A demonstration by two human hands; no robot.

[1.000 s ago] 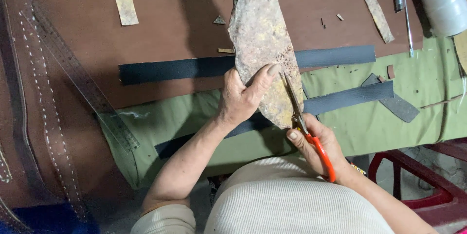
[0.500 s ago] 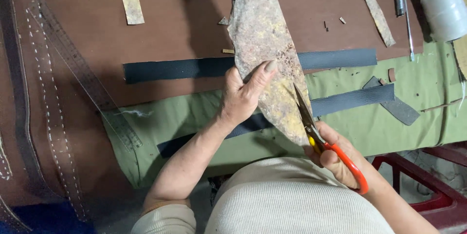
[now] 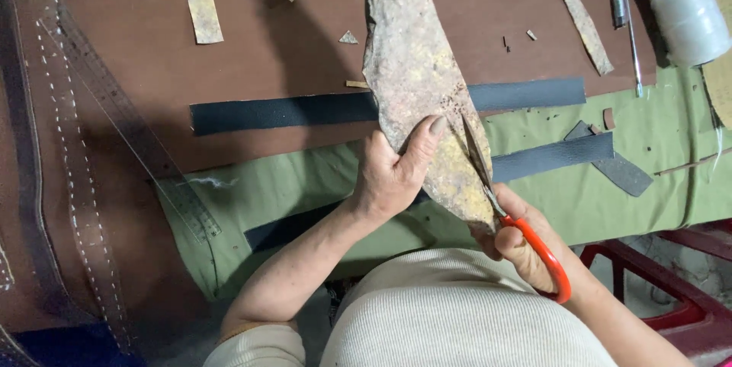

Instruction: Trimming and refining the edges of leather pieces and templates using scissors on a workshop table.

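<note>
One head-worn view, aimed steeply down from above the work.

The scene is seen from a single camera worn on the person's head; no second view is given, so no part is shared between views. The lens is pointed almost straight down, the person's own ribbed top filling the lower edge and the bench [image 3: 229, 69] stretching away toward the upper edge. The left hand [image 3: 393, 176] and right hand [image 3: 526, 241] are caught close, near the middle of the frame. A red stool [image 3: 679, 291] and the floor are glimpsed lower right, past the bench's edge.
</note>
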